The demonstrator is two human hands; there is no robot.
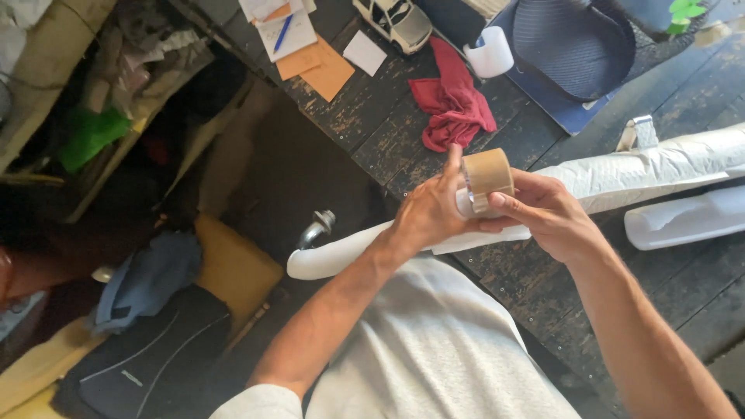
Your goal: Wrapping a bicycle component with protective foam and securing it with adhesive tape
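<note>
- We find the left hand (pixel 425 213) closed against the near side of a brown roll of tape (pixel 489 172), its forefinger raised straight along the roll's left edge and its other fingers curled beneath.
- We see the roll standing on edge above the dark table (pixel 388 116), between both hands and over a long white wrapped tube (pixel 621 174).
- We see the right hand (pixel 547 213) cupping the roll from the right, fingers pressed together, thumb laid on its lower face.
- Behind the hands lie a red cloth (pixel 454 101), orange paper sheets (pixel 322 70), a white square note (pixel 365 53) and a toy car (pixel 397 22).
- A second white wrapped piece (pixel 683 219) lies far right.
</note>
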